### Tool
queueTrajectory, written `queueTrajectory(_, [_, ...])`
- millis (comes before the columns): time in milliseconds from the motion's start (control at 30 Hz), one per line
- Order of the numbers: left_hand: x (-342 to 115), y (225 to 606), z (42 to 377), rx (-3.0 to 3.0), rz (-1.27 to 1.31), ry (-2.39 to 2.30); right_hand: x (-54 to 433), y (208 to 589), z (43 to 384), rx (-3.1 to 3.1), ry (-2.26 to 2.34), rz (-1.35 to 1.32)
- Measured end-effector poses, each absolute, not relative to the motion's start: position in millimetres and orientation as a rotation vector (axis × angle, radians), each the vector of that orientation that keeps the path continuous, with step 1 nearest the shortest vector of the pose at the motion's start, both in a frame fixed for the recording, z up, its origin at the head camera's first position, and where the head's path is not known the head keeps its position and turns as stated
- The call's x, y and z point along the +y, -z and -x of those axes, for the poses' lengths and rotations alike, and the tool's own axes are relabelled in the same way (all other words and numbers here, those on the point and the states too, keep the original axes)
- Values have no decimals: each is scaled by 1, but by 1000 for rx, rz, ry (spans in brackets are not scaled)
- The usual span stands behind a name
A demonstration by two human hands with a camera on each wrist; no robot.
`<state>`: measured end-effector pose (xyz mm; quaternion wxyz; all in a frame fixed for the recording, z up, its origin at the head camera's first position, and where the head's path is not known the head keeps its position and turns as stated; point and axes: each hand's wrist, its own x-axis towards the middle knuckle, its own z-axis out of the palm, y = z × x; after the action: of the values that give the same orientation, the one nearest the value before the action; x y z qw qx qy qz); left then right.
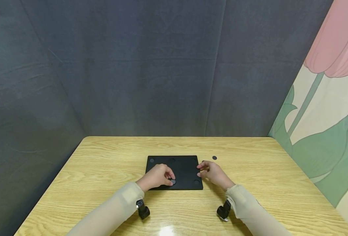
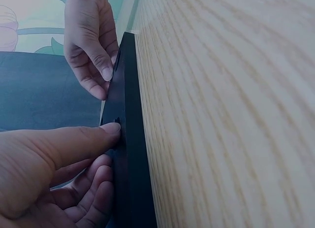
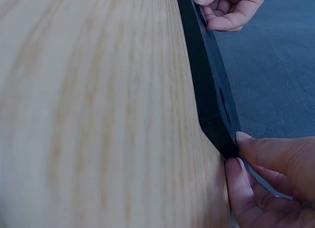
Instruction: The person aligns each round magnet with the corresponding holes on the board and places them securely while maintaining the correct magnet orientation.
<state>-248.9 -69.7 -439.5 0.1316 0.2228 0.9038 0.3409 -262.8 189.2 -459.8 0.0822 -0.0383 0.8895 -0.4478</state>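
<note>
A flat black rectangular board (image 1: 185, 170) with several round recesses lies on the wooden table. My left hand (image 1: 159, 176) is over its front-left part, thumb and fingertips pinching a small grey disc (image 1: 173, 181) at the board's front middle. Up close in the left wrist view, the left thumb (image 2: 110, 129) covers most of that disc. At the board's right edge, my right hand (image 1: 214, 173) grips with bent fingers and thumb; the right wrist view has the thumb (image 3: 246, 139) and a fingertip touching the board's corner. The fingers' undersides are hidden.
A loose dark disc (image 1: 214, 158) lies on the table (image 1: 112, 164) just right of the board's far corner. Another grey disc (image 1: 152, 160) is at the board's far-left corner. A dark cloth (image 1: 150, 72) hangs behind the table, and a flower-patterned surface (image 1: 324, 131) is at right.
</note>
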Motion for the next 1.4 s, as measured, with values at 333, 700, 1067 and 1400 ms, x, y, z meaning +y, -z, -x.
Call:
queueTrajectory(333, [-70, 440, 249, 2617, -640, -994, 190, 459, 261, 2655, 1338, 138])
queueTrajectory(700, [-71, 441, 250, 2616, -649, -1005, 190, 460, 262, 2655, 1343, 136])
queueTrajectory(1067, [-79, 434, 252, 2614, -636, -1060, 189, 460, 262, 2650, 1355, 110])
queueTrajectory(1400, [-105, 409, 264, 2710, -567, -1160, 190, 461, 263, 2649, 1358, 139])
